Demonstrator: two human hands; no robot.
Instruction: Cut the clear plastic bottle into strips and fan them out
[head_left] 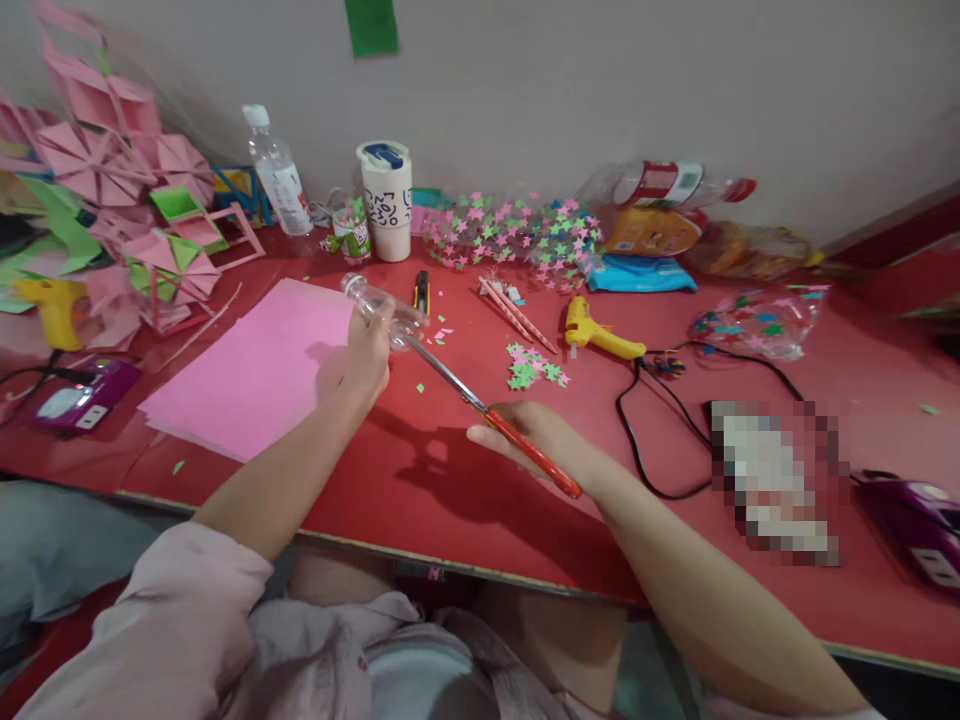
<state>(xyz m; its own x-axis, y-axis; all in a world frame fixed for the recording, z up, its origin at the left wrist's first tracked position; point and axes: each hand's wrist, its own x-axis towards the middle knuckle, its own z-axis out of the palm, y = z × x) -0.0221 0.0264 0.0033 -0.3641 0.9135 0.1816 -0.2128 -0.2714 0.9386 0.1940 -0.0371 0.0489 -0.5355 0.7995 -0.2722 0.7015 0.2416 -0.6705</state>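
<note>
My left hand (pixel 367 352) is gripping a clear bottle (pixel 381 305) above the tabletop (pixel 450 480), its lower end hiding behind my fingers. My right hand (pixel 536 435) is closing on orange-handled scissors (pixel 491 418), blades meeting the bottle; the cut itself is blurring. Pink paper (pixel 255 370) is lying left, a glue gun (pixel 596 335) right, a pixelated patch (pixel 772 480) beyond, grey wall behind.

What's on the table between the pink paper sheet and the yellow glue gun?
In the head view: the left hand holding a clear bottle, the scissors, and scattered paper stars.
</note>
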